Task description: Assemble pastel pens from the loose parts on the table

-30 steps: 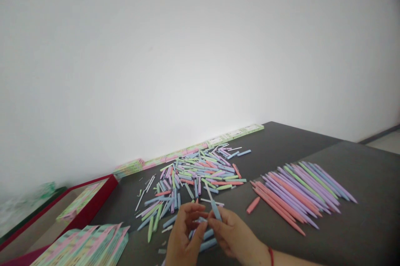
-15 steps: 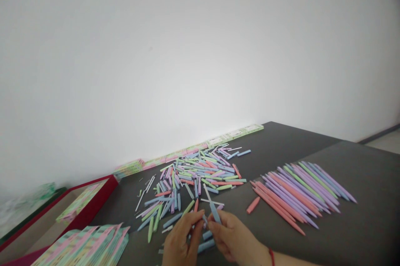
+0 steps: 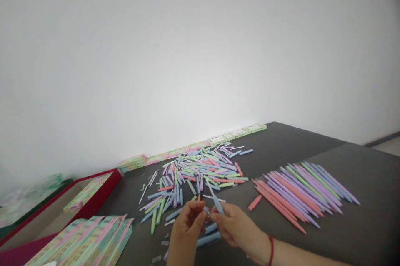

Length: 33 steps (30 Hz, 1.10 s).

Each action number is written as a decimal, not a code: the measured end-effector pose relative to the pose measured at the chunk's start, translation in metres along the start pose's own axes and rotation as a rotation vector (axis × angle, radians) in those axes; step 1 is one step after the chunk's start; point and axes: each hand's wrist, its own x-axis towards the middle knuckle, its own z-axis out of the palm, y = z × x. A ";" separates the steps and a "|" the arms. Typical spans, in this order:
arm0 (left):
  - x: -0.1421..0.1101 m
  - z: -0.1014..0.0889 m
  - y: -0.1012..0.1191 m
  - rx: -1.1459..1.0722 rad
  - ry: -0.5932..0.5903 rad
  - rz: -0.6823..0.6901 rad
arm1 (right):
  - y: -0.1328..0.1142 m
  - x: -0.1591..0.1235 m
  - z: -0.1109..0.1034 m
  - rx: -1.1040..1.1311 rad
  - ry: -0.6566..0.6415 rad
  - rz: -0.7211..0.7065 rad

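My left hand [image 3: 185, 232] and my right hand [image 3: 236, 229] meet low in the middle of the head view, over a dark table [image 3: 359, 232]. The right hand pinches a blue pen barrel [image 3: 218, 204] with a white refill sticking up from it. The left hand's fingers are pinched on a small part at the barrel's lower end; I cannot make out what it is. Just behind the hands lies a loose heap of pastel pen parts [image 3: 200, 172]. Two blue barrels [image 3: 208, 239] lie under the hands.
A fanned row of assembled pens [image 3: 300, 193], purple, pink, green and blue, lies to the right, with one pink piece [image 3: 254, 202] beside it. Stacks of printed cards [image 3: 87, 241] sit at lower left, a red-edged tray [image 3: 93, 193] behind them. Flat boxes [image 3: 218, 139] line the wall.
The view has shifted slightly. Both hands stay together on the blue barrel; the left hand's fingers have closed nearer the barrel's end.
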 end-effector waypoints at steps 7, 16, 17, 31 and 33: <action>-0.001 -0.005 0.006 0.061 -0.060 -0.032 | -0.009 -0.005 0.005 -0.004 0.005 -0.027; -0.008 0.002 0.002 -0.212 -0.067 -0.113 | -0.020 -0.020 0.013 0.322 -0.141 0.091; -0.008 0.002 0.002 -0.227 -0.069 -0.116 | -0.023 -0.022 0.014 0.346 -0.155 0.102; -0.007 0.003 0.001 -0.201 -0.125 -0.102 | -0.017 -0.018 0.008 0.157 -0.152 0.011; -0.003 0.001 0.000 -0.133 -0.125 -0.089 | -0.016 -0.014 0.003 0.104 -0.143 -0.007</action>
